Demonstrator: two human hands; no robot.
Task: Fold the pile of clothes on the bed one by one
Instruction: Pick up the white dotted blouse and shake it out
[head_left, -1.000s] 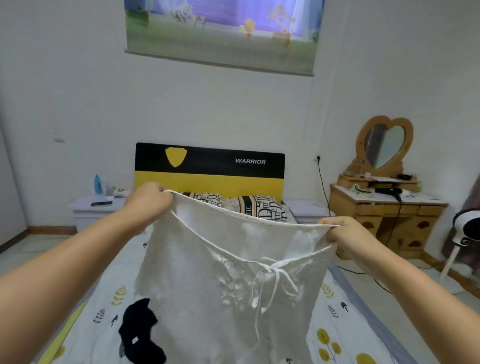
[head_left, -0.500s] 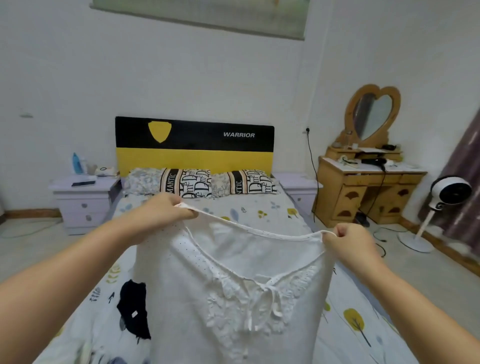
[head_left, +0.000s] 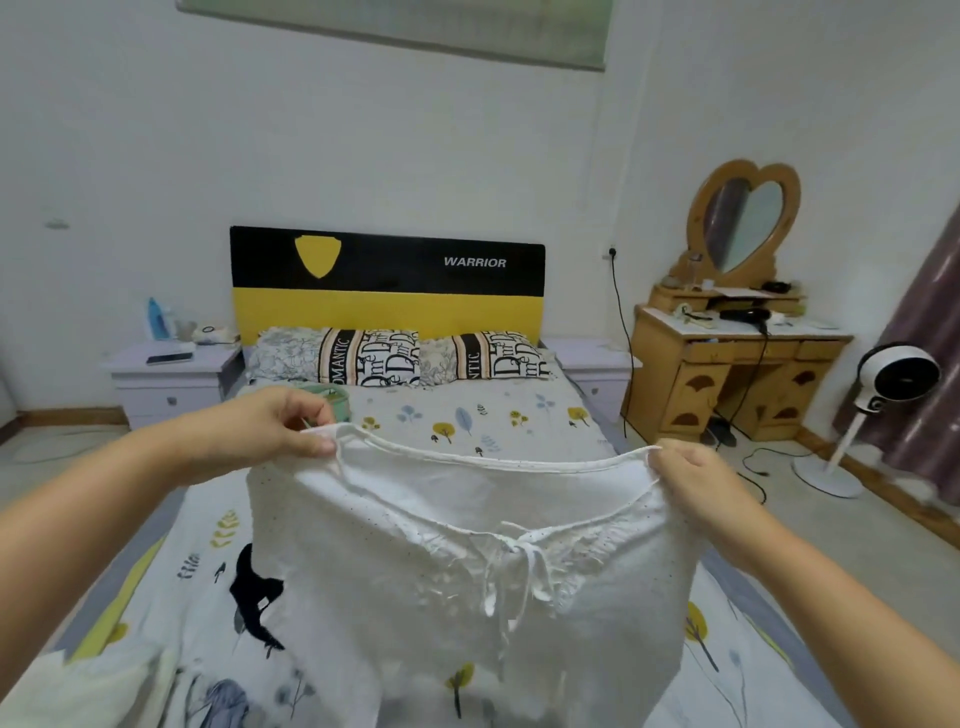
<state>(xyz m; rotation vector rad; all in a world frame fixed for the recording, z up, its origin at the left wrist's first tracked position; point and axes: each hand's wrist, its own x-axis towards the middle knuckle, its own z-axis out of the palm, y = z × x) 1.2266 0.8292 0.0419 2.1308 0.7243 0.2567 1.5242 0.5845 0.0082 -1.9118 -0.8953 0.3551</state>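
Observation:
A white top (head_left: 467, 561) with a lace front and a tied drawstring hangs spread out in the air over the bed (head_left: 467, 415). My left hand (head_left: 275, 431) pinches its upper left corner and my right hand (head_left: 691, 478) grips its upper right corner, so the top edge is stretched between them. A black garment (head_left: 254, 592) lies on the leaf-print sheet at the lower left, partly hidden behind the top. More pale clothing (head_left: 104, 686) is bunched at the bottom left. Something green (head_left: 335, 397) peeks out just behind my left hand.
Two patterned pillows (head_left: 400, 358) rest against the black and yellow headboard (head_left: 387, 283). White nightstands flank the bed, the left one (head_left: 171, 374) carrying a phone and a bottle. A wooden dressing table (head_left: 727, 364) with a heart mirror and a standing fan (head_left: 883, 395) are on the right.
The view has tilted down and both hands have lowered the top, so the pillows and the far part of the bed show above its edge. Both grips are unchanged.

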